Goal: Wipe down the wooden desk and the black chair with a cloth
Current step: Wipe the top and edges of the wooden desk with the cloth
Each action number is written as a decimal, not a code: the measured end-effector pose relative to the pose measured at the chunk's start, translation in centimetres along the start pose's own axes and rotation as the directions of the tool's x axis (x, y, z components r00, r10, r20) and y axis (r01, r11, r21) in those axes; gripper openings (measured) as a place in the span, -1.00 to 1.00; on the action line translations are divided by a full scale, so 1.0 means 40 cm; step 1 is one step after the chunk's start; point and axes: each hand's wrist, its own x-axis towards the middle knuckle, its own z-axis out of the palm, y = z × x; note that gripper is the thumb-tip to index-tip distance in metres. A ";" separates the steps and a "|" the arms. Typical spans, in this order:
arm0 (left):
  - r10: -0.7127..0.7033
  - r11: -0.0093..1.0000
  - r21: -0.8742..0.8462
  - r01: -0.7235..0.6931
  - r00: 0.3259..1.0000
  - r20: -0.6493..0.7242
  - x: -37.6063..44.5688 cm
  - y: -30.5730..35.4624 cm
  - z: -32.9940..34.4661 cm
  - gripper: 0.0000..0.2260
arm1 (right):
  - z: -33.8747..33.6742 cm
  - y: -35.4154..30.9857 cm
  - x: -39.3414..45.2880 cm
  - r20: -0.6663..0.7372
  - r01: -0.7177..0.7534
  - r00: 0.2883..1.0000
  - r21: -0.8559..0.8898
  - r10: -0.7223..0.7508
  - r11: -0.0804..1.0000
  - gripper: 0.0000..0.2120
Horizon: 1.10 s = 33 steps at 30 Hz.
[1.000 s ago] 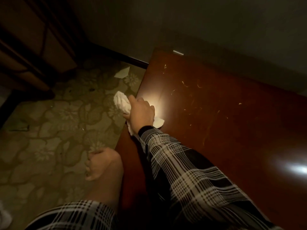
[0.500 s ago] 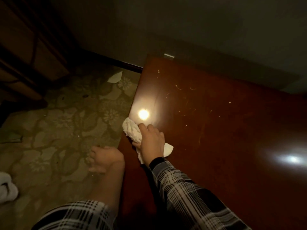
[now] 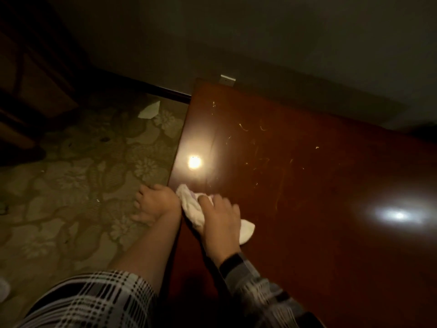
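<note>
Two hands at work: right hand (image 3: 218,220) clamps the cloth (image 3: 192,208) on the desk (image 3: 307,209) at its 9 o'clock edge; left hand (image 3: 155,204) cupped loosely alongside, off the edge, holding nothing. Risk: crumbs w/ scratches at 12 o'clock get missed, or swept debris overshoots onto the carpet (image 3: 71,185).

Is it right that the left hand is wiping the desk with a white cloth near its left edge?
Not quite: the head view shows the right hand pressing the white cloth on the desk near its left edge. The left hand hangs beside the desk, holding nothing.
</note>
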 end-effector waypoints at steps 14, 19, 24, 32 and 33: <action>0.535 0.810 -0.154 -0.566 0.821 -0.200 -0.071 -0.063 0.000 -0.66 | -0.024 0.138 -0.064 0.125 0.133 0.983 0.043 -0.137 0.990 -0.32; 0.608 0.763 -0.140 -0.631 0.774 -0.177 -0.145 -0.091 0.019 -0.65 | -0.079 0.160 0.143 0.153 0.028 0.988 -0.042 -0.021 0.999 -0.54; 0.633 0.745 -0.138 -0.653 0.757 -0.165 -0.198 -0.122 0.022 -0.65 | -0.139 0.176 0.116 0.028 -0.025 0.999 -0.039 0.026 0.999 -0.61; 0.609 0.752 -0.189 -0.632 0.775 -0.168 -0.168 -0.168 -0.022 -0.67 | -0.078 0.188 -0.284 0.122 -0.140 0.985 0.162 0.121 0.977 -0.56; 0.595 0.765 -0.176 -0.619 0.785 -0.175 -0.163 -0.169 -0.028 -0.67 | -0.085 0.200 -0.275 0.081 -0.184 0.982 0.175 0.172 0.967 -0.56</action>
